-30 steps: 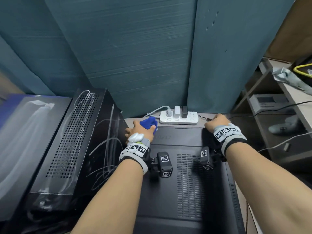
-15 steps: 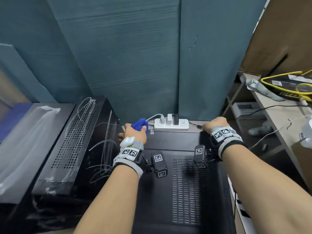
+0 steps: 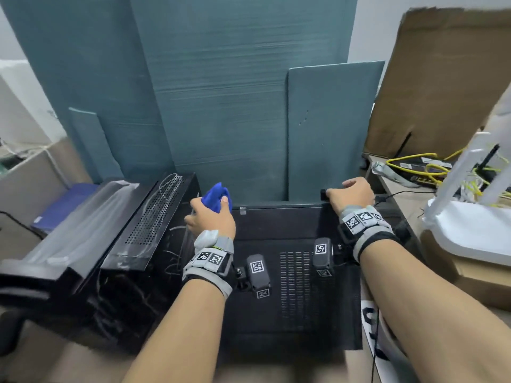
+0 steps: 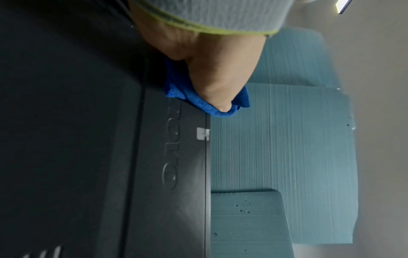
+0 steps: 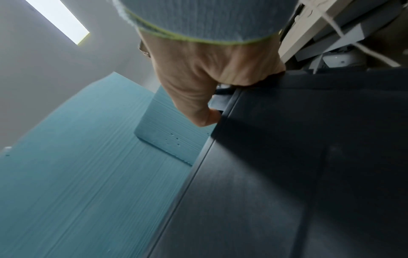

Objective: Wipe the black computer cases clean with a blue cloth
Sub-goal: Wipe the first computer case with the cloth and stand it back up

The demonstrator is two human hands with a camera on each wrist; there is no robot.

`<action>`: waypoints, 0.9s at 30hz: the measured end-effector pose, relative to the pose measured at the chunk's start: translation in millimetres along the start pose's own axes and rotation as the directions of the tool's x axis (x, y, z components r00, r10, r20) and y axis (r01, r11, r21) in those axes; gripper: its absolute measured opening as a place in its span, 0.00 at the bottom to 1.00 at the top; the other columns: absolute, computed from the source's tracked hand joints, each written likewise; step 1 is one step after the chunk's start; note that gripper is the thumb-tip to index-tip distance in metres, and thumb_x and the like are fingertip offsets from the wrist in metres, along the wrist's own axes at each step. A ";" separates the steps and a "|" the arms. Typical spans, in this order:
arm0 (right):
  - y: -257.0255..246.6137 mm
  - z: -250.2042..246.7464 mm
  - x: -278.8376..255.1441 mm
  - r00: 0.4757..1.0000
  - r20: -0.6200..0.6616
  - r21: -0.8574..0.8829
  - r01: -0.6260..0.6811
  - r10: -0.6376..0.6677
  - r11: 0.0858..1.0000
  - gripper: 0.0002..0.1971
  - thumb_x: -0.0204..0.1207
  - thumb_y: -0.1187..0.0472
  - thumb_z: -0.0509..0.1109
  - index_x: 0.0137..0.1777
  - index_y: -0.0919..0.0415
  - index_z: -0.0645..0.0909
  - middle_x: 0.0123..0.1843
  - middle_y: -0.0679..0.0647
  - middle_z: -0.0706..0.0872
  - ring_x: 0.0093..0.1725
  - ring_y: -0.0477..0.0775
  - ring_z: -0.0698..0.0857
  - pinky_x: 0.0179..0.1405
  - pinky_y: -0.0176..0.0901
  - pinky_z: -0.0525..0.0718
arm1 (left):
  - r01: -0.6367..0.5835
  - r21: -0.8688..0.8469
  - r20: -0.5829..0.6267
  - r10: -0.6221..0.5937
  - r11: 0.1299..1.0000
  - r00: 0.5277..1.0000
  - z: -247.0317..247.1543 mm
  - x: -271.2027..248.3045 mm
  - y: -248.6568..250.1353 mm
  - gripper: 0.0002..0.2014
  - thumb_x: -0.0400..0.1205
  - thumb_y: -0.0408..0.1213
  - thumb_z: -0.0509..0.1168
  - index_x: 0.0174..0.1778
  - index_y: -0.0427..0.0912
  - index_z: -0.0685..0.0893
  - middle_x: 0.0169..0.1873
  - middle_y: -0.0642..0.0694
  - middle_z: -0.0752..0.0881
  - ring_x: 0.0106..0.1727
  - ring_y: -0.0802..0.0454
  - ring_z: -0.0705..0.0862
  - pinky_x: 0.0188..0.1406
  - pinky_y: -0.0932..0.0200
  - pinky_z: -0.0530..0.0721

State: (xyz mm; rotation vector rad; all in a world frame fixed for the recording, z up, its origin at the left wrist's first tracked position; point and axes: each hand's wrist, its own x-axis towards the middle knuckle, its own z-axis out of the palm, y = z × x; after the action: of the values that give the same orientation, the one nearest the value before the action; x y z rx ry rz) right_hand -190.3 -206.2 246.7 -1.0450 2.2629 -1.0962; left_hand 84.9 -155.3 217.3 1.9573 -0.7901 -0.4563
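A black computer case [image 3: 293, 233] with a vented panel lies in front of me, tilted up at its far edge. My left hand [image 3: 211, 217] grips a bunched blue cloth [image 3: 217, 199] at the case's far left corner; in the left wrist view the thumb pins the cloth [image 4: 207, 103] against the case's edge [image 4: 187, 157]. My right hand [image 3: 349, 193] curls over the far right corner, its fingers wrapped over the rim of the case [image 5: 298, 157]. A second black case [image 3: 149, 225] with a perforated side stands to the left.
Teal foam panels [image 3: 235, 120] lean against the wall right behind the cases. A flat silver-black device [image 3: 69, 225] lies at far left. On the right are a brown cardboard sheet [image 3: 442, 78], yellow cables [image 3: 414, 164] on a shelf and a white object [image 3: 470, 225].
The far edge of the case has risen with both hands on it, and it now hides the white power strip behind it. My view has tipped upward.
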 end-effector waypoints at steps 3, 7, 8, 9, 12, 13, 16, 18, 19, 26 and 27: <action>4.3 -17.6 -21.5 0.999 0.023 -0.010 0.023 -0.023 1.000 0.24 0.61 0.52 0.78 0.59 0.51 0.81 0.65 0.58 0.85 0.68 0.67 0.80 0.63 0.49 0.78 | -0.052 -0.029 -0.045 0.051 0.998 0.998 -18.8 -21.6 -7.5 0.25 0.80 0.57 0.70 0.63 0.46 0.73 0.61 0.34 0.77 0.64 0.34 0.77 0.56 0.45 0.76; 14.4 -45.8 -49.8 0.998 0.057 -0.144 0.033 -0.025 0.989 0.31 0.64 0.50 0.79 0.67 0.56 0.77 0.70 0.62 0.81 0.72 0.69 0.75 0.62 0.54 0.77 | -0.094 0.031 -0.078 0.096 0.995 0.992 -44.9 -48.6 -16.6 0.26 0.78 0.59 0.70 0.62 0.45 0.73 0.59 0.34 0.78 0.61 0.32 0.79 0.58 0.42 0.79; 17.4 -54.8 -57.0 0.998 0.062 -0.198 0.038 -0.026 0.979 0.33 0.64 0.49 0.80 0.68 0.59 0.76 0.69 0.63 0.82 0.71 0.70 0.77 0.62 0.55 0.78 | -0.105 0.052 -0.082 0.109 0.993 0.991 -51.5 -55.5 -18.7 0.26 0.78 0.59 0.70 0.61 0.44 0.73 0.59 0.34 0.78 0.61 0.32 0.79 0.59 0.41 0.79; 18.9 -61.4 -60.1 0.997 0.075 -0.245 0.036 -0.018 0.969 0.33 0.63 0.48 0.80 0.67 0.61 0.77 0.67 0.63 0.84 0.68 0.70 0.81 0.61 0.55 0.80 | -0.116 0.078 -0.092 0.123 0.990 0.988 -55.8 -60.1 -20.2 0.26 0.78 0.59 0.70 0.61 0.43 0.74 0.59 0.34 0.78 0.60 0.32 0.80 0.59 0.40 0.80; 20.3 -81.2 -73.8 0.990 0.141 -0.346 0.066 -0.018 0.936 0.23 0.67 0.45 0.76 0.55 0.59 0.81 0.54 0.60 0.86 0.51 0.65 0.83 0.50 0.49 0.80 | -0.160 0.157 -0.103 0.177 0.975 0.979 -72.4 -72.9 -26.4 0.26 0.77 0.58 0.70 0.59 0.41 0.75 0.58 0.35 0.78 0.59 0.31 0.80 0.58 0.38 0.80; 19.8 -85.6 -79.3 0.988 0.151 -0.365 0.068 -0.013 0.928 0.23 0.68 0.42 0.74 0.54 0.59 0.81 0.52 0.59 0.85 0.49 0.64 0.82 0.49 0.48 0.78 | -0.180 0.191 -0.097 0.201 0.965 0.975 -79.3 -76.6 -29.1 0.26 0.77 0.58 0.71 0.58 0.41 0.76 0.58 0.36 0.78 0.59 0.31 0.80 0.58 0.39 0.80; 23.4 -92.4 -89.0 0.992 0.126 -0.415 0.037 0.018 0.909 0.35 0.65 0.34 0.67 0.63 0.60 0.84 0.60 0.59 0.88 0.57 0.65 0.86 0.54 0.49 0.79 | -0.266 0.282 -0.071 0.296 0.922 0.952 -93.8 -82.2 -38.8 0.24 0.76 0.58 0.71 0.55 0.41 0.80 0.57 0.39 0.76 0.58 0.33 0.78 0.57 0.41 0.78; 29.2 -89.7 -99.5 0.996 0.085 -0.419 0.005 0.034 0.908 0.36 0.72 0.34 0.66 0.68 0.64 0.82 0.66 0.61 0.87 0.63 0.66 0.86 0.54 0.51 0.76 | -0.324 0.306 -0.027 0.348 0.895 0.937 -105.6 -82.5 -45.4 0.23 0.76 0.58 0.71 0.56 0.43 0.81 0.57 0.40 0.75 0.58 0.35 0.77 0.58 0.43 0.77; 33.0 -89.0 -104.3 0.998 0.048 -0.424 -0.007 0.030 0.905 0.36 0.75 0.34 0.66 0.70 0.65 0.81 0.67 0.62 0.86 0.65 0.67 0.85 0.56 0.52 0.77 | -0.348 0.314 0.000 0.366 0.883 0.930 -110.1 -84.1 -45.4 0.22 0.76 0.58 0.71 0.57 0.45 0.81 0.57 0.40 0.75 0.59 0.35 0.77 0.59 0.43 0.76; 64.2 -92.9 -158.9 0.989 -0.144 -0.497 -0.043 -0.034 0.867 0.37 0.79 0.35 0.68 0.72 0.70 0.74 0.70 0.69 0.81 0.71 0.74 0.78 0.67 0.62 0.77 | -0.483 0.320 0.086 0.483 0.815 0.872 -136.7 -104.1 -61.5 0.14 0.75 0.45 0.68 0.54 0.57 0.75 0.49 0.46 0.72 0.51 0.39 0.76 0.53 0.43 0.79; 67.9 -92.4 -164.9 0.985 -0.166 -0.490 -0.048 -0.039 0.870 0.37 0.80 0.36 0.68 0.72 0.70 0.73 0.70 0.69 0.81 0.70 0.74 0.78 0.65 0.61 0.78 | -0.496 0.323 0.080 0.499 0.806 0.863 -137.8 -105.1 -62.9 0.12 0.74 0.43 0.68 0.51 0.57 0.75 0.47 0.47 0.70 0.49 0.40 0.75 0.50 0.44 0.79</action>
State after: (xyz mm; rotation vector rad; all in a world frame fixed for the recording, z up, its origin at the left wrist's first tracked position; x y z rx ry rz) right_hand -175.0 -6.1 255.4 -1.1639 2.7704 -0.6256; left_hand 113.3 26.5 228.5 1.9447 -1.4029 0.0115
